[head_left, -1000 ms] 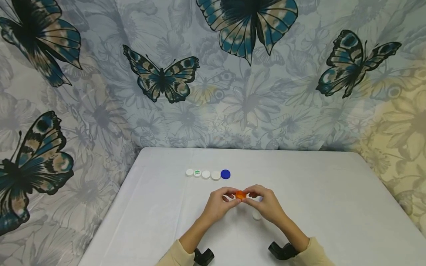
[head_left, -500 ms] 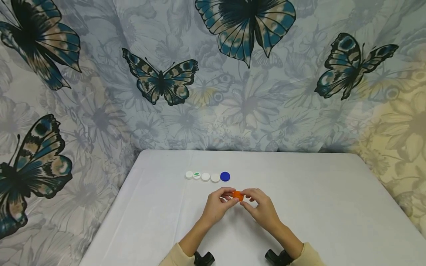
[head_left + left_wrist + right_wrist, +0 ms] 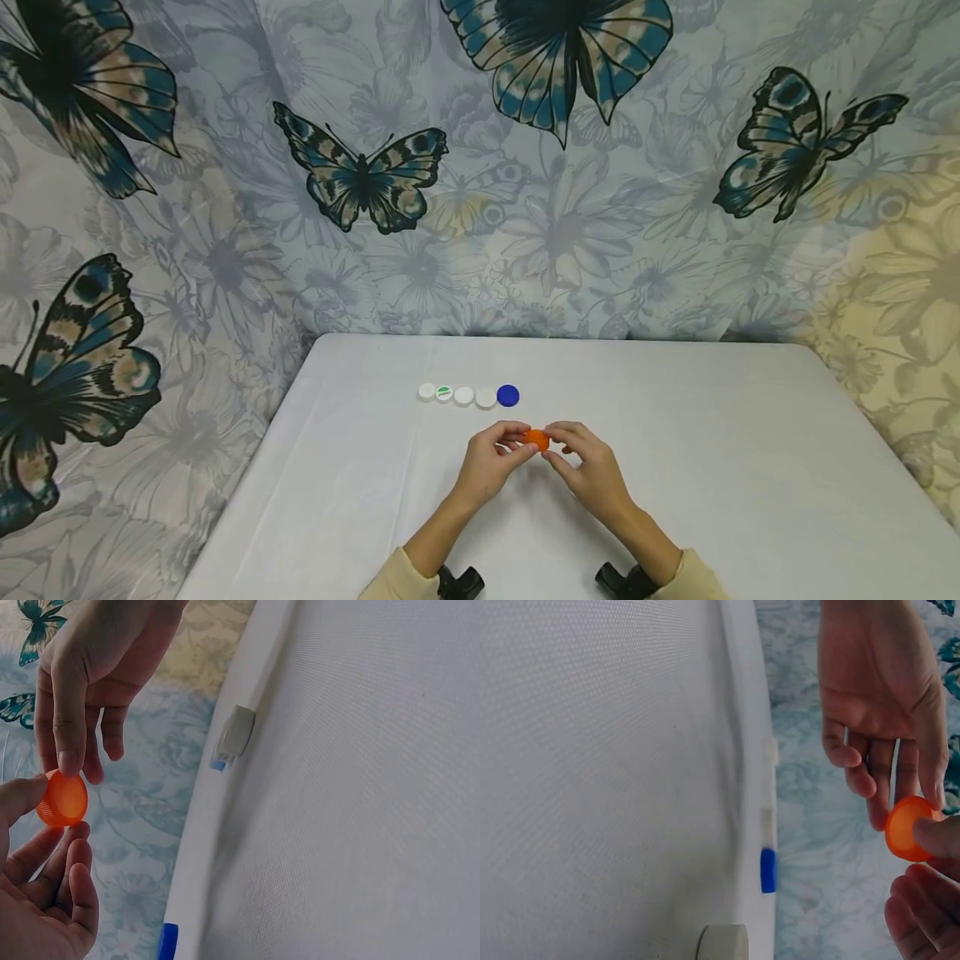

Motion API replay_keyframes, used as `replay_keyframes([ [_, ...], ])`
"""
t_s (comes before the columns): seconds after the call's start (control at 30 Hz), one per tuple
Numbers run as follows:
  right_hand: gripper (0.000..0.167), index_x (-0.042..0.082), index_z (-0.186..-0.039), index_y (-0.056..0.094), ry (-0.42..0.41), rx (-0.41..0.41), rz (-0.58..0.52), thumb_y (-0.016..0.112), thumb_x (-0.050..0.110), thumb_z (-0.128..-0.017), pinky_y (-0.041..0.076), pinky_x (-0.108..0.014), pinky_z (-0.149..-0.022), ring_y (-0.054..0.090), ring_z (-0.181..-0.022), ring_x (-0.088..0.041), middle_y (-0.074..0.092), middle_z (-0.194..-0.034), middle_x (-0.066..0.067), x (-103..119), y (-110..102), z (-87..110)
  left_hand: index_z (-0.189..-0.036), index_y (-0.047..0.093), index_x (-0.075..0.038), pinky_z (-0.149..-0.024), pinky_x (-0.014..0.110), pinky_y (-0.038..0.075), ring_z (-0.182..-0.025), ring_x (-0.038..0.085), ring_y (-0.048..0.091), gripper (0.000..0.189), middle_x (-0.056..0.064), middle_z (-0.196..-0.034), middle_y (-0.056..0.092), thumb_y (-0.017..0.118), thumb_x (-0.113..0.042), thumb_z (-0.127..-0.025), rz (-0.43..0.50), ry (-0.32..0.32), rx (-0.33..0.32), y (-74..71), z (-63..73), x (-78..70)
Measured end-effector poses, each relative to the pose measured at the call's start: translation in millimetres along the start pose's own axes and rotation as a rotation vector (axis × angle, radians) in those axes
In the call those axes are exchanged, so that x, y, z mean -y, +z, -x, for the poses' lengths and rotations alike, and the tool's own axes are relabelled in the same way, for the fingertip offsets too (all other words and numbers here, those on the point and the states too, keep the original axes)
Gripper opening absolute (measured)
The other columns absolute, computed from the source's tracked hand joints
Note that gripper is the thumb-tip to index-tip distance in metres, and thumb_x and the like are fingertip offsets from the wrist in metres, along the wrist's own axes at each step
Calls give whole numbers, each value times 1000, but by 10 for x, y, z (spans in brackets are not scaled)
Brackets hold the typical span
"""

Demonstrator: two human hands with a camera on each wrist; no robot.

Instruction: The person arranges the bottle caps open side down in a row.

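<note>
An orange bottle cap (image 3: 537,440) is held above the table between both hands. My left hand (image 3: 486,462) pinches its left side with thumb and fingertips. From the other side, my right hand (image 3: 596,477) has thumb and index fingertips at the cap's edge. In the right wrist view the right thumb lies over the orange cap (image 3: 901,829). The left wrist view shows its round face (image 3: 66,799) between the two hands. A white cap (image 3: 236,731) and a bit of light blue (image 3: 218,763) lie on the table there; the right hand hides them in the head view.
Behind the hands, a row of caps runs across the white table (image 3: 712,467): several white ones, including a white cap with a green mark (image 3: 444,393), and a blue cap (image 3: 507,395) at the right end. A butterfly-print cloth (image 3: 562,250) stands behind the table.
The orange cap has shifted slightly left and been turned in the fingers. My right hand has moved a little left, covering the white cap seen beneath it earlier.
</note>
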State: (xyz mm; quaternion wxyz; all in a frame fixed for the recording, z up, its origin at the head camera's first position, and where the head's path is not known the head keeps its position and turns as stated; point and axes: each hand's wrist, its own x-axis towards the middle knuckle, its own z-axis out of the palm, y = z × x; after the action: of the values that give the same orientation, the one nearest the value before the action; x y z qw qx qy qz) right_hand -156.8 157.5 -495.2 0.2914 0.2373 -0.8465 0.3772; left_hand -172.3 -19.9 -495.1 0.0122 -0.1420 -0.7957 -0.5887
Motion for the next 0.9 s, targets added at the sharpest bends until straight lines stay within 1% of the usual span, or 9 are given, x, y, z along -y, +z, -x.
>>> replay_keyframes([
  [0.2, 33, 1, -95, 72, -23, -37, -1, 84, -6, -65, 54, -17, -68, 67, -81, -19, 71, -94, -5, -13, 8, 15, -108, 70, -6, -70, 17, 48, -82, 6, 61, 30, 11, -96, 73, 73, -26, -87, 10, -1, 6, 8, 7, -8],
  [0.3, 32, 1, -95, 72, -27, -42, -7, 84, -6, -66, 54, -19, -67, 67, -80, -19, 71, -93, -6, -19, 7, 24, -108, 70, -5, -70, 17, 48, -82, 6, 62, 30, 11, -96, 73, 73, -26, -87, 11, 6, 4, 11, 8, -12],
  [0.43, 33, 1, -97, 72, -16, -39, -14, 83, -5, -67, 54, -24, -62, 64, -74, -16, 72, -90, -6, -25, 1, 42, -107, 70, -2, -70, 17, 48, -83, 6, 62, 31, 11, -95, 73, 73, -26, -87, 11, 3, 4, 17, 14, -13],
  [0.6, 32, -2, -98, 72, 8, -33, -54, 81, -7, -68, 49, -14, -63, 61, -67, -8, 73, -84, -5, -41, -1, 75, -105, 71, -5, -70, 17, 47, -82, 4, 61, 28, 9, -93, 73, 71, -27, -89, 4, -17, 11, 29, 34, -4],
  [0.7, 31, -4, -98, 71, 5, -29, -93, 79, -10, -68, 47, -9, -64, 62, -66, -6, 74, -81, -7, -44, 1, 95, -103, 73, -6, -69, 17, 46, -81, 4, 61, 25, 9, -91, 74, 70, -26, -90, -4, -22, 18, 35, 48, 8],
  [0.8, 31, -5, -99, 70, 3, -25, -124, 77, -12, -69, 47, -8, -64, 64, -66, -7, 74, -80, -7, -39, -3, 115, -102, 74, -7, -69, 17, 46, -81, 3, 61, 23, 8, -91, 75, 70, -26, -90, -11, -22, 23, 44, 55, 13],
  [0.9, 32, -5, -101, 70, 9, -14, -141, 77, -12, -70, 49, -10, -63, 64, -67, -7, 74, -81, -7, -42, -10, 122, -101, 74, -6, -70, 17, 46, -80, 3, 60, 23, 9, -91, 75, 70, -25, -89, 4, -23, 16, 55, 44, 12],
])
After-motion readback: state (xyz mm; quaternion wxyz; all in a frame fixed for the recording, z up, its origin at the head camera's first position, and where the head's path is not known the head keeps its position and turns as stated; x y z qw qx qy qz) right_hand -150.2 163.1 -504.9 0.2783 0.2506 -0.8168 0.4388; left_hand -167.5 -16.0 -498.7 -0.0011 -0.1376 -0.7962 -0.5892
